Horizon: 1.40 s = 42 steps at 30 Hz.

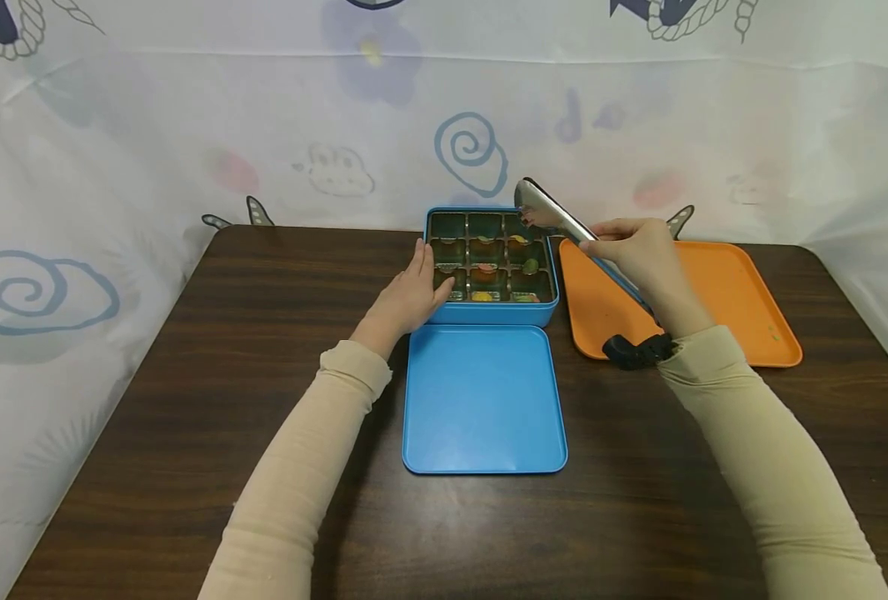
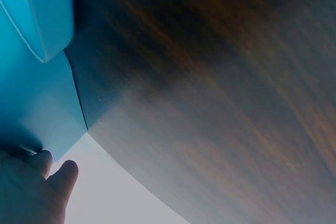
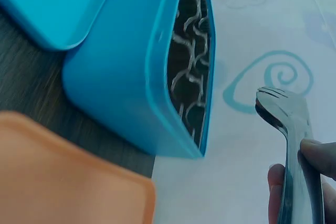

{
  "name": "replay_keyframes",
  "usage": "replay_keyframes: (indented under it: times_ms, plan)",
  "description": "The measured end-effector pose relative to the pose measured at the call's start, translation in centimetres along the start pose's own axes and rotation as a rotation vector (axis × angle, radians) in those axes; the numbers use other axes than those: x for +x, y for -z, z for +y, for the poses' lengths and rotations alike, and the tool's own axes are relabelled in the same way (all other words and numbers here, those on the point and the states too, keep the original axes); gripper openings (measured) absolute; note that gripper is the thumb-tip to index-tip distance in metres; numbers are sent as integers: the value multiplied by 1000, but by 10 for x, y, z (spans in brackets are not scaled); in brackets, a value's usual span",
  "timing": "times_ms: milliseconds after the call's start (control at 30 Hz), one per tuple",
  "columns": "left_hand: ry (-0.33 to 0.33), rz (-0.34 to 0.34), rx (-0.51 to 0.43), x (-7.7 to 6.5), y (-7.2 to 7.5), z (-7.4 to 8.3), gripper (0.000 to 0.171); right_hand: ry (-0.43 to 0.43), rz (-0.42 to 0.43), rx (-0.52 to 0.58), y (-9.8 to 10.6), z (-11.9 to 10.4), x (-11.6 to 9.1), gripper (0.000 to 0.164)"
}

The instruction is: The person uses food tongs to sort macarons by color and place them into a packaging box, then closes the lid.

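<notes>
A blue tin box (image 1: 492,315) stands with its lid (image 1: 485,400) lying flat in front. Inside is a divided insert with several compartments. Small colourful pieces lie in some of them, among them a green piece (image 1: 530,267) and a yellow piece (image 1: 481,296). My left hand (image 1: 406,298) rests against the box's left side, fingers extended and thumb over the rim. My right hand (image 1: 639,254) grips metal tongs (image 1: 564,218), their head over the back right corner of the box. In the right wrist view, nothing shows between the tongs' slotted tips (image 3: 273,98).
An orange tray (image 1: 744,300) lies right of the box, beneath the right hand, with tiny green specks near its right edge. The dark wooden table (image 1: 264,400) meets a patterned white cloth (image 1: 264,117) behind and at the sides. A black band (image 1: 635,352) hangs at the right wrist.
</notes>
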<state>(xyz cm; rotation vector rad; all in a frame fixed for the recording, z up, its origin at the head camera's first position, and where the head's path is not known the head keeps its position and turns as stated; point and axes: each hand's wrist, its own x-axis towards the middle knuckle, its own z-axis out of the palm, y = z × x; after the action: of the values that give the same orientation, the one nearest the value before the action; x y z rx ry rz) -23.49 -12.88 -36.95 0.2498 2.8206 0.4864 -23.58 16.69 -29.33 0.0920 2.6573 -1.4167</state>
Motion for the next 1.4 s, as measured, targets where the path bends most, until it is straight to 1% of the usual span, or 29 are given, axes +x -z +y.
replay_keyframes:
  times_ms: [100, 367, 600, 733, 1067, 1167, 1267, 1400]
  plan:
    - [4, 2, -3, 0, 0, 1, 75, 2, 10, -10, -7, -6, 3, 48]
    - [7, 4, 1, -2, -1, 2, 75, -2, 7, 42, -29, -13, 9, 40]
    - [-5, 28, -1, -3, -4, 2, 75, 33, 14, 64, -46, -15, 11, 37]
    - [-8, 28, -7, -3, -5, 2, 75, 67, 14, 71, -56, -16, 12, 34]
    - [-10, 18, -11, -2, -8, 2, 75, 136, 9, 27, -76, -16, 10, 31]
    - [-3, 15, -21, -3, -8, 2, 75, 145, 23, 21, -83, -17, 11, 29]
    - [-2, 20, -23, -3, -9, 1, 75, 137, 41, 20, -91, -19, 12, 28]
    - [-11, 28, -16, -3, -9, 1, 76, 138, 62, -6, -100, -21, 12, 28]
